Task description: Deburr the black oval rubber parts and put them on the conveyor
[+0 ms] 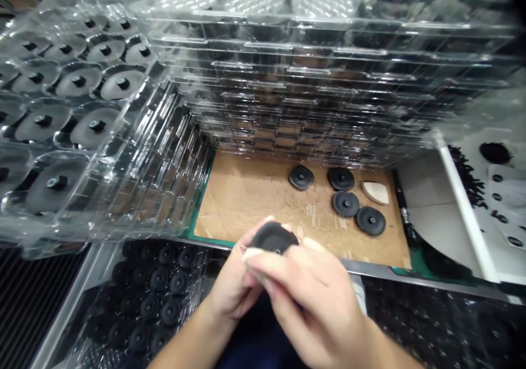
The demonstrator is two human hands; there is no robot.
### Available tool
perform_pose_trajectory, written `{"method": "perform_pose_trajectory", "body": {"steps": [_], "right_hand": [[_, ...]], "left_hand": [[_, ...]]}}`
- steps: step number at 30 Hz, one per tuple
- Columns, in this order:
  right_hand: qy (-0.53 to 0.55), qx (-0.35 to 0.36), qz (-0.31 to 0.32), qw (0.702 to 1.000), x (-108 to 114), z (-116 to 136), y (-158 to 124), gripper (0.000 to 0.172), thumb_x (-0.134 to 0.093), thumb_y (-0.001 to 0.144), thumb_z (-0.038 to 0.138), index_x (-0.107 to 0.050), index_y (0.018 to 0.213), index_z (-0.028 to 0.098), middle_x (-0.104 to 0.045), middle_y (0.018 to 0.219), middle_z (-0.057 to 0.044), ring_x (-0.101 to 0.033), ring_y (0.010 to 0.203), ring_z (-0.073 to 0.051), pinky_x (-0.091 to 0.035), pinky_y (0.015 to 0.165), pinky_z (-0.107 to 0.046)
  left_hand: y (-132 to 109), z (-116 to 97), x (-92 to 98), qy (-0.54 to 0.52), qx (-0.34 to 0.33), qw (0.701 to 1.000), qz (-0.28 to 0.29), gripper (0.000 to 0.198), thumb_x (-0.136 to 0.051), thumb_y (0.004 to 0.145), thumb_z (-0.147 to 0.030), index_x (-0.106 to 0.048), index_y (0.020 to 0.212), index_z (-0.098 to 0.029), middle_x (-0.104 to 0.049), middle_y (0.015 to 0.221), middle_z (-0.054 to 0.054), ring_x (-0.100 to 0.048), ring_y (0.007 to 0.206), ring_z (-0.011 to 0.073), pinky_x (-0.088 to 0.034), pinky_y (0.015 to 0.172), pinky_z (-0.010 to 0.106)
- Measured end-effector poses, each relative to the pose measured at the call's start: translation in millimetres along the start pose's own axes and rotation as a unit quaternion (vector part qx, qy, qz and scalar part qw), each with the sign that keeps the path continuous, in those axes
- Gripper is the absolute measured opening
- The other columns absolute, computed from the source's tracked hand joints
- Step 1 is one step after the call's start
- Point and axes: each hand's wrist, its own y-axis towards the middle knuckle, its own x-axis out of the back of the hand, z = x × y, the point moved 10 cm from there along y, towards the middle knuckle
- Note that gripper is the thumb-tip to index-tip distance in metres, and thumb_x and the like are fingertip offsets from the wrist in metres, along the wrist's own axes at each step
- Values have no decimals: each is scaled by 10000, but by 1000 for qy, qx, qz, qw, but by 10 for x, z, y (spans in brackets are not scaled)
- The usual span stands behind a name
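In my left hand is a round black plastic part with a small raised hub, held by its rim above the near edge of the bench. My right hand reaches over the same part, its fingers closed in a pinch close to the hub. Something thin and pale seems to lie between these fingers, but I cannot make out what. Several like black parts rest on the brown cardboard beyond my hands. Beside them lies a pale wedge-shaped piece.
Tall stacks of clear plastic trays wall off the back. More stacked trays at the left hold several black discs. Below the bench edge, a tray of black parts sits at lower left. A white bin stands at the right.
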Motion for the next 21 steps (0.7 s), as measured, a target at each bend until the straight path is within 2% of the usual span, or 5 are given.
{"method": "perform_pose_trajectory", "body": {"steps": [6,10,16,19,21], "right_hand": [[52,-242,-69,966,140,-1176,-502,194,-510,906,281,-688,973,245,-731,967,-17,-674,862,-158,-523,740,-257],[14,-264,-71,962,-121,-1720,-605,218,-562,834,318,-738,912,216,-700,914,-71,-666,850,-223,-539,770,-356],[-32,-245,-116,962,-174,-1486,-684,278,-470,891,281,-688,1051,214,-617,1050,-103,-610,962,-217,-519,824,-376],[-32,-229,-101,968,-192,-1246,-788,267,-476,898,225,-648,1101,202,-667,941,-67,-639,787,-167,-542,700,-296],[-43,-221,-97,970,-189,-1142,-872,308,-479,895,184,-595,1180,172,-681,869,-54,-622,655,-142,-531,601,-256]], "left_hand": [[2,-78,4,-134,-9,991,17,546,-855,548,-315,-683,1064,-268,-735,1040,-11,-700,954,210,-545,846,258],[-22,12,-102,-178,33,983,35,549,-826,557,-390,-681,1074,-276,-746,1025,-11,-702,963,248,-568,844,313],[-127,10,-188,-147,10,982,116,484,-626,745,-536,-641,1153,-275,-712,1107,22,-701,967,243,-573,823,321],[-153,-154,-125,51,-118,983,134,599,-663,778,-413,-447,1336,-394,-637,1233,40,-673,1025,239,-531,891,367],[-199,-284,-143,268,-233,926,126,828,-747,718,-239,-315,1404,-409,-592,1282,70,-609,1121,246,-458,984,417]]}}
